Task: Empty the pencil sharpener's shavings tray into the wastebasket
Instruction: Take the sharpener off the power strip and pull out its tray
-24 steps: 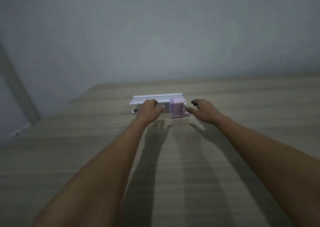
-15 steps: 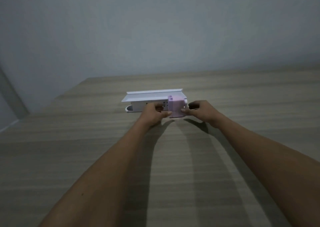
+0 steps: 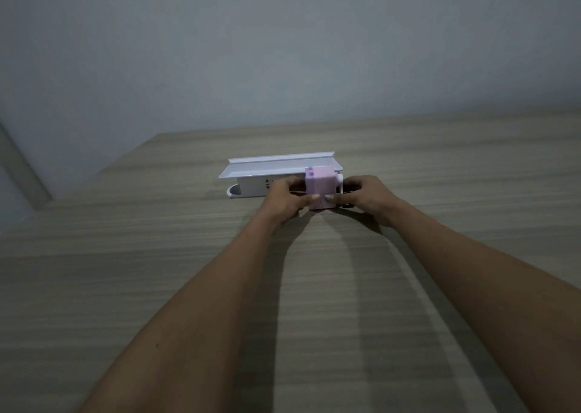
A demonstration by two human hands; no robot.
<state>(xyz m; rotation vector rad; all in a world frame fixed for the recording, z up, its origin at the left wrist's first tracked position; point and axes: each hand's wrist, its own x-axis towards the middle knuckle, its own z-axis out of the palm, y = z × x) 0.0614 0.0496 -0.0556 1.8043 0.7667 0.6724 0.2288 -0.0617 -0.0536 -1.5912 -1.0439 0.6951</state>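
Observation:
A small pink pencil sharpener (image 3: 320, 183) stands on the wooden table (image 3: 157, 286), far from me, with a white crank part on its right side. My left hand (image 3: 284, 199) clasps its left side, thumb on the front lower edge. My right hand (image 3: 367, 196) holds its right side, thumb also on the front lower edge. The shavings tray cannot be told apart from the body. No wastebasket is in view.
A long white plastic shelf-like holder (image 3: 267, 173) lies on the table directly behind the sharpener. A grey wall rises behind the table's far edge. The table's left corner drops off at the upper left.
Both hands moved in from either side and closed on the pink sharpener, thumbs now pressed on its front. The view shifted slightly.

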